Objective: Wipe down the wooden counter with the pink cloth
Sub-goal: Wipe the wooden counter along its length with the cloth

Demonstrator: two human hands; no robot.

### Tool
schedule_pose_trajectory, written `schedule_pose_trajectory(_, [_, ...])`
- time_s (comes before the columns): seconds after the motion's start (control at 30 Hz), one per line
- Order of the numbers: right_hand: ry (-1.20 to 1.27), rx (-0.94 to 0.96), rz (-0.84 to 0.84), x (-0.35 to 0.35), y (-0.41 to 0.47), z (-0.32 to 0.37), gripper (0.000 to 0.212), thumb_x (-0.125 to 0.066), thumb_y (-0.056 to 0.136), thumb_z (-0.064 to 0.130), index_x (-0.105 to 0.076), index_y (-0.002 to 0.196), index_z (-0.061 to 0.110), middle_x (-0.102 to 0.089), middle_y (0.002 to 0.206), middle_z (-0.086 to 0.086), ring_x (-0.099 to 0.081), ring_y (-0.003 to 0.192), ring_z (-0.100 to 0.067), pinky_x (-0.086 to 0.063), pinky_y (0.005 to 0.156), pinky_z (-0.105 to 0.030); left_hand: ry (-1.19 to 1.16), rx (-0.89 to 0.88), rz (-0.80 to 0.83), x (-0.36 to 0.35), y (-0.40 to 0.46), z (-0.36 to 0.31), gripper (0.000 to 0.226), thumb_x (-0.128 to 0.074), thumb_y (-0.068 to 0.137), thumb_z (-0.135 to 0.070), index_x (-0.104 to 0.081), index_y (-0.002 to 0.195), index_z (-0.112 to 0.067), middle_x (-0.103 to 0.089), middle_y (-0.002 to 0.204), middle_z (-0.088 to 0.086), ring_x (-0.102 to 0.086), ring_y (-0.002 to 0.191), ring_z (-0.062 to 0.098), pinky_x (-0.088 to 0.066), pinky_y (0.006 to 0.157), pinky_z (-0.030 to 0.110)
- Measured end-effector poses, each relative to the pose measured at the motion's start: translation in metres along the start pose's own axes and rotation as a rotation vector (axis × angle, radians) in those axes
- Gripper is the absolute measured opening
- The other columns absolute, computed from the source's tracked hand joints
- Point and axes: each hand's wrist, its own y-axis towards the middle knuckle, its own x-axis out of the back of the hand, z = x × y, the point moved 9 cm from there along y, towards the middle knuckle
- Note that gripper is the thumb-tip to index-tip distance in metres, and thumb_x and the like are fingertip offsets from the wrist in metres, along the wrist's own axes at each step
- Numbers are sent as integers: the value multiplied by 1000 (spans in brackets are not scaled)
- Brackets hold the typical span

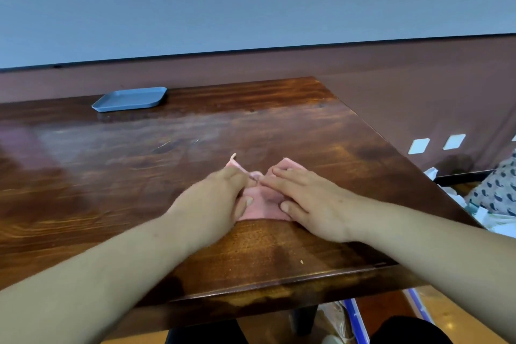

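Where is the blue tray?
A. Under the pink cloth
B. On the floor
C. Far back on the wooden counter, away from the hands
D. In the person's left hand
C: the blue tray sits on the far left part of the wooden counter, well apart from the pink cloth, on which both the left hand and the right hand are placed.
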Motion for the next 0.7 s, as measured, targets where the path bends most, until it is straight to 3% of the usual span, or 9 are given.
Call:
schedule_pose_trajectory(0.1, [-34, -23, -18, 5, 14, -4, 53, -38, 103, 28, -26, 156, 30, -24, 161, 7, -13, 149, -8, -10, 123, -30, 127, 36, 20, -9, 4, 9, 39, -40, 98, -33, -42, 137, -33, -45, 140, -11, -53, 116, 19, -43, 94, 33])
schedule_pose_trajectory(0.2, [-129, -98, -12, 11, 48, -8, 53, -34, 103, 28, -27, 156, 23, -31, 157, 2, -18, 146, -14, -14, 122, -36, 173, 149, 196, -14, 36, 27, 48, -30, 102, -27, -23, 150, -31, -25, 156, -8, -30, 139, 17, -18, 115, 43])
schedule_pose_trajectory(0.3, [-132, -139, 91, 0, 54, -17, 58, -28, 104, 36, -10, 158, 31, -10, 166, 1, -2, 153, -15, -6, 124, -40, 55, 266, 353, -24, 40, 39, 52, -27, 102, -33, -13, 152, -32, -8, 160, -10, -7, 147, 12, 0, 115, 51])
schedule_pose_trajectory(0.43, [-98, -104, 91, -9, 39, -22, 60, -26, 102, 47, -7, 158, 37, -2, 167, 6, 5, 153, -11, -4, 125, -41, 217, 238, 279, -34, 21, 39, 54, -16, 99, -48, -10, 151, -35, -5, 160, -12, -1, 147, 11, 10, 112, 56])
schedule_pose_trajectory(0.6, [-144, -216, 73, 4, 84, -29, 57, -27, 104, 43, -12, 158, 33, -12, 165, 5, -2, 152, -15, -11, 123, -43, 181, 320, 293, -28, 67, 57, 50, -17, 101, -39, -13, 151, -40, -9, 160, -12, -3, 147, 11, 15, 109, 62])
schedule_pose_trajectory(0.7, [-117, -234, 107, -1, 90, -32, 58, -25, 104, 43, -5, 158, 36, -1, 167, 4, 4, 153, -16, -5, 123, -45, 203, 293, 265, -25, 67, 61, 50, -17, 101, -37, -11, 151, -36, -9, 160, -12, -3, 146, 9, 14, 110, 60])
